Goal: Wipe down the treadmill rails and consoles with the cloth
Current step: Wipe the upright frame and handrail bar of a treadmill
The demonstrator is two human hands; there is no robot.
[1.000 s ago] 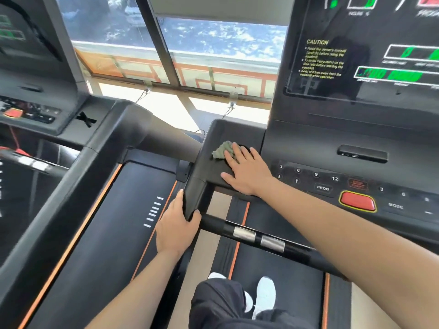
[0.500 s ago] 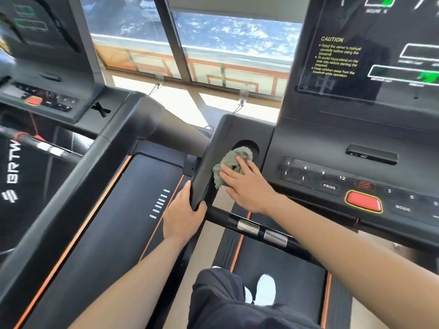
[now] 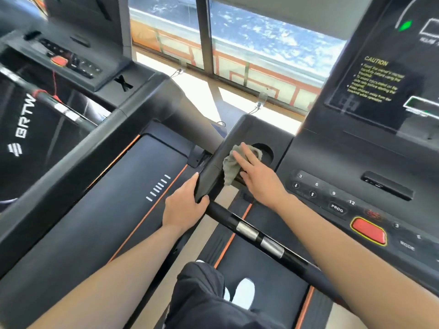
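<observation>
At near treadmill's console (image 3: 351, 162), L corner by cup hole (image 3: 264, 150): R hand (image 3: 257, 176) flat, fingers spread, pressing grey cloth (image 3: 229, 166) onto console edge. L hand (image 3: 184, 207) wrapped round rail (image 3: 209, 179) end, thumb over top. Red button (image 3: 368, 230) off to R.

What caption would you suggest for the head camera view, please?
Right hand presses a grey cloth beside the console's cup holder while left hand grips the rail.
</observation>
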